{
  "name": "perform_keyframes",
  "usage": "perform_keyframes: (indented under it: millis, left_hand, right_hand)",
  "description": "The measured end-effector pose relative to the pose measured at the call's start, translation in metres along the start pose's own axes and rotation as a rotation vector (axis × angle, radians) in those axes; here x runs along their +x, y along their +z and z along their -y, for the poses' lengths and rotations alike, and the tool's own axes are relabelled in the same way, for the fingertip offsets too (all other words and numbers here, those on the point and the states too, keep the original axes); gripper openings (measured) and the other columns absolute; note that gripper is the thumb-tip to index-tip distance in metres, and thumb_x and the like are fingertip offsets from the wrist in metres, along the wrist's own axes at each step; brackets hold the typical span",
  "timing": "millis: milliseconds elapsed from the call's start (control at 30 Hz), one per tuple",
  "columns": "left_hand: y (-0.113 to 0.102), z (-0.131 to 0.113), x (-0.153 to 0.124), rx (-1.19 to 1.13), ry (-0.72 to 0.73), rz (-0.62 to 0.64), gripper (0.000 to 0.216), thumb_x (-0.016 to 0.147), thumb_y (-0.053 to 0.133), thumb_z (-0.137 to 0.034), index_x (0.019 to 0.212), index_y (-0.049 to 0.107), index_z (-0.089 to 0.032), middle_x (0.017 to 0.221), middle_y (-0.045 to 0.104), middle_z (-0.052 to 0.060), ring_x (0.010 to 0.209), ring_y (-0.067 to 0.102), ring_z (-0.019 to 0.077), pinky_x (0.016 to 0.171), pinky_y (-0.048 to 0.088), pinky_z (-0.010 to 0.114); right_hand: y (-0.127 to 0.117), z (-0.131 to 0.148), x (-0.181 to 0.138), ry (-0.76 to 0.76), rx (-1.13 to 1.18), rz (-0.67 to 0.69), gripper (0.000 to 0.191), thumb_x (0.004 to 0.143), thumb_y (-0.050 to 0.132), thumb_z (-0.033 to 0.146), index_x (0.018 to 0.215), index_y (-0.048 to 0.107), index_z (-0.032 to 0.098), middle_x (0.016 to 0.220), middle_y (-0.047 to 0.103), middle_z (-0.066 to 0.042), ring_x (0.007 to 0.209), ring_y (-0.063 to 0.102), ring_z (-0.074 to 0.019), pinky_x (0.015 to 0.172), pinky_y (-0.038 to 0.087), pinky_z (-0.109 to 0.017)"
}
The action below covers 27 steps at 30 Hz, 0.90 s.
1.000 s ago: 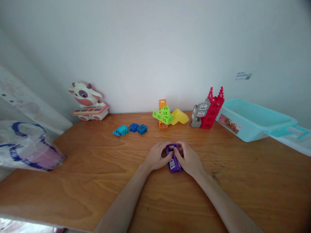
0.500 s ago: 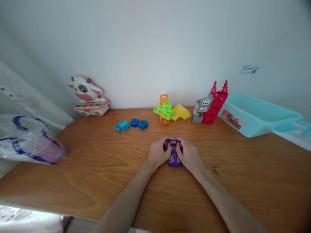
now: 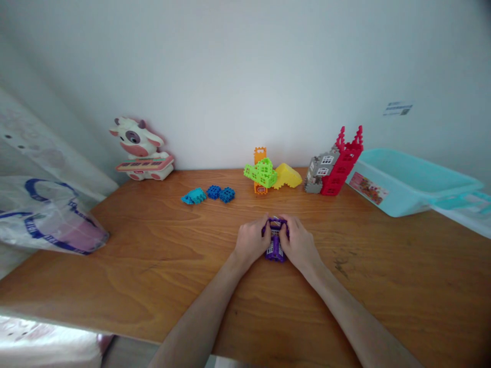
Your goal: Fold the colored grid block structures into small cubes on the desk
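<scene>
Both my hands grip a small purple structure of interlocking building tiles with white window inserts, low over the wooden table. My left hand is closed on its left side, the thumb on the near face. From the right, my right hand pinches the opposite side. Fingers hide parts of the far end. Beyond my hands stands an orange tile piece with a lime-green tile piece across it. A yellow piece sits beside them.
Dark blue tile clusters and a light blue one lie left of centre. A red tile tower with grey tiles stands before a turquoise bin. At left are a cow keyboard toy and a plastic-wrapped cup.
The camera view has shifted slightly. Both hands stay on the purple structure, with the thumbs moved only a little; the other things keep their places.
</scene>
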<state>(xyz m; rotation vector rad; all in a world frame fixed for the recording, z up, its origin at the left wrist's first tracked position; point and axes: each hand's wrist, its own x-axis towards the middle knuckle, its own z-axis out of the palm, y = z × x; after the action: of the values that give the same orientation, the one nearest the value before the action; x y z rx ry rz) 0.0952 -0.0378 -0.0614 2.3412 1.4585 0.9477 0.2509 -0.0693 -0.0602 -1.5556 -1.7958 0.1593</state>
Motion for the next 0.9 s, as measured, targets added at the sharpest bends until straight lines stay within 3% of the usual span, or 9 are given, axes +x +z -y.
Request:
perform_keyframes:
  millis: [167, 300, 367, 467, 567, 700, 900]
  left_hand:
    - [-0.003, 0.006, 0.005, -0.047, -0.09, -0.049, 0.032, 0.094, 0.046, -0.024, 0.118, 0.066, -0.02, 0.098, 0.076, 0.01, 0.085, 0.072, 0.0217, 0.08, 0.056, 0.033]
    - [-0.004, 0.01, 0.005, -0.126, 0.039, -0.138, 0.04, 0.083, 0.053, -0.012, 0.122, 0.061, -0.018, 0.122, 0.067, 0.01, 0.118, 0.06, 0.0237, 0.105, 0.047, 0.04]
    - [-0.006, 0.009, 0.004, -0.16, 0.109, -0.108, 0.042, 0.081, 0.054, -0.01, 0.122, 0.061, -0.018, 0.125, 0.066, 0.01, 0.121, 0.058, 0.0238, 0.108, 0.044, 0.041]
    - [-0.01, 0.006, 0.002, -0.242, 0.138, 0.034, 0.035, 0.085, 0.058, -0.019, 0.119, 0.065, -0.022, 0.118, 0.071, 0.006, 0.11, 0.065, 0.0217, 0.102, 0.05, 0.037]
    - [-0.011, 0.004, 0.001, -0.348, 0.049, 0.116, 0.028, 0.09, 0.059, -0.032, 0.115, 0.07, -0.026, 0.113, 0.074, 0.001, 0.101, 0.07, 0.0198, 0.094, 0.054, 0.033]
    - [-0.01, 0.007, 0.004, -0.471, -0.073, 0.159, 0.023, 0.091, 0.059, -0.037, 0.106, 0.075, -0.03, 0.106, 0.076, -0.003, 0.094, 0.073, 0.02, 0.085, 0.058, 0.031]
    - [-0.011, 0.003, 0.004, -0.481, -0.138, 0.166, 0.021, 0.09, 0.061, -0.037, 0.104, 0.076, -0.031, 0.103, 0.076, -0.004, 0.089, 0.074, 0.0218, 0.08, 0.058, 0.032]
  right_hand:
    - [-0.001, -0.01, 0.003, 0.042, 0.054, -0.067, 0.034, 0.091, 0.039, 0.019, 0.118, 0.058, 0.017, 0.113, 0.067, -0.014, 0.104, 0.065, -0.0273, 0.091, 0.052, -0.045]
    - [-0.002, -0.012, 0.003, 0.088, 0.171, -0.037, 0.031, 0.094, 0.046, 0.033, 0.116, 0.061, 0.017, 0.11, 0.071, -0.013, 0.1, 0.068, -0.0258, 0.09, 0.054, -0.043]
    - [-0.003, -0.01, 0.002, 0.048, 0.189, -0.001, 0.031, 0.095, 0.046, 0.035, 0.116, 0.062, 0.018, 0.109, 0.072, -0.012, 0.099, 0.069, -0.0248, 0.09, 0.054, -0.042]
    - [-0.006, -0.008, 0.0, -0.071, 0.196, 0.029, 0.033, 0.096, 0.044, 0.032, 0.119, 0.064, 0.021, 0.116, 0.072, -0.01, 0.106, 0.068, -0.0238, 0.095, 0.053, -0.042]
    - [-0.007, -0.009, -0.001, -0.096, 0.165, 0.034, 0.035, 0.097, 0.042, 0.03, 0.123, 0.065, 0.022, 0.122, 0.07, -0.01, 0.109, 0.068, -0.0234, 0.098, 0.052, -0.041]
    - [-0.006, -0.009, -0.002, -0.023, 0.008, 0.047, 0.04, 0.097, 0.04, 0.03, 0.129, 0.063, 0.021, 0.115, 0.074, -0.011, 0.1, 0.071, -0.0256, 0.092, 0.055, -0.042]
    - [-0.007, -0.005, -0.002, 0.006, -0.153, 0.089, 0.042, 0.098, 0.038, 0.027, 0.131, 0.062, 0.018, 0.103, 0.076, -0.013, 0.088, 0.073, -0.0266, 0.078, 0.056, -0.038]
